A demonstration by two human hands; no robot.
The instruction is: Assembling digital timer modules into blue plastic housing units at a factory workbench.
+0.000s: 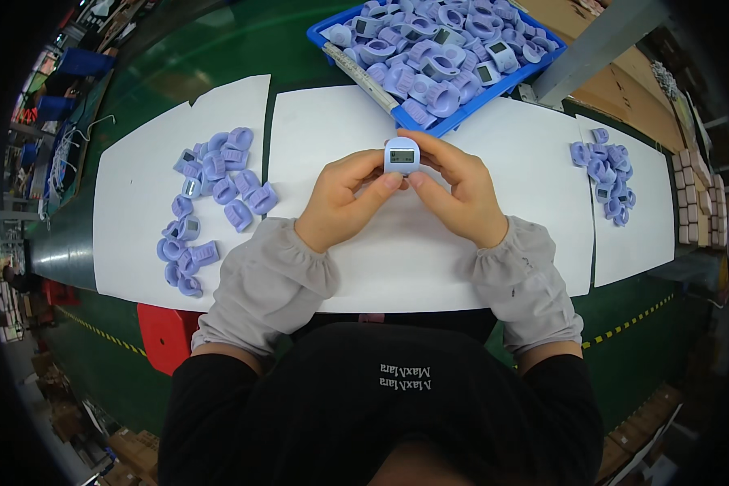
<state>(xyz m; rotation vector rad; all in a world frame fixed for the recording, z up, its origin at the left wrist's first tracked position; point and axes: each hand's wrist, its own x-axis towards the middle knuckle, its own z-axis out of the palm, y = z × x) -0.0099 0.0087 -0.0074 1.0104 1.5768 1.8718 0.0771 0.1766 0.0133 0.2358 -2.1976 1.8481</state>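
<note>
Left hand and right hand, half-closed, pinch pale-blue device, rounded end toward twelve o'clock; long axis unclear, back hidden.

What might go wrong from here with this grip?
The pale-blue, round-topped plastic device is pinched between the left hand and right hand, so it might slip. The blue plastic tray, heaped with lilac plastic pieces, stands just beyond the right hand; a bump could spill some.

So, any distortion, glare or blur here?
In the head view, the white sheets look bowed outward; pale sheen marks the green surface at far left; the pale-blue device looks fairly sharp, cartons at lower left dim and soft.
</note>
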